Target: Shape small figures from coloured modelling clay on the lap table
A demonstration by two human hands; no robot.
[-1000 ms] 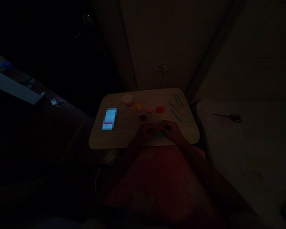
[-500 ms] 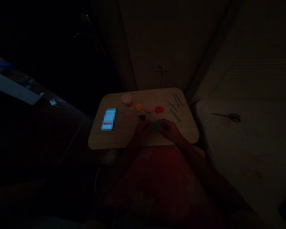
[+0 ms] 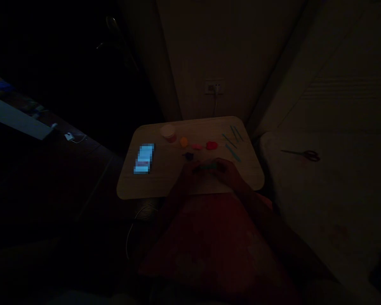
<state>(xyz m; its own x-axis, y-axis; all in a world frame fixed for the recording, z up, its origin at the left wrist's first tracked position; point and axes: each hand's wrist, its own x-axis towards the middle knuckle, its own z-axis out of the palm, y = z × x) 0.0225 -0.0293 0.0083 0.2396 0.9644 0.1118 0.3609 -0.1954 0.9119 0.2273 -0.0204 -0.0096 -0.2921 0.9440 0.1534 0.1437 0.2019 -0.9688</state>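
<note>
Between my two hands is a small green lump that looks like modelling clay (image 3: 208, 166). My left hand (image 3: 189, 173) is closed on its left end, and my right hand (image 3: 227, 171) grips the right end. Dim light hides the separate fingers. Just beyond them on the small wooden table (image 3: 158, 182) lie a dark purple lump (image 3: 189, 156), a pink piece (image 3: 197, 147), a red lump (image 3: 211, 145) and an orange piece (image 3: 184, 142). Several thin blue-green sticks (image 3: 229, 141) and a wider blue-green blade-like tool (image 3: 233, 153) lie at the right.
A lit phone (image 3: 144, 159) lies at the table's left, with a pale tub (image 3: 168, 132) behind it. Scissors (image 3: 307, 155) rest on a pale surface (image 3: 343, 190) to the right. A wall socket (image 3: 214, 87) with a plugged-in cable is behind the table.
The green clay shows as a thinner, flatter strip between my hands than before. My hands have barely shifted; the view has moved slightly.
</note>
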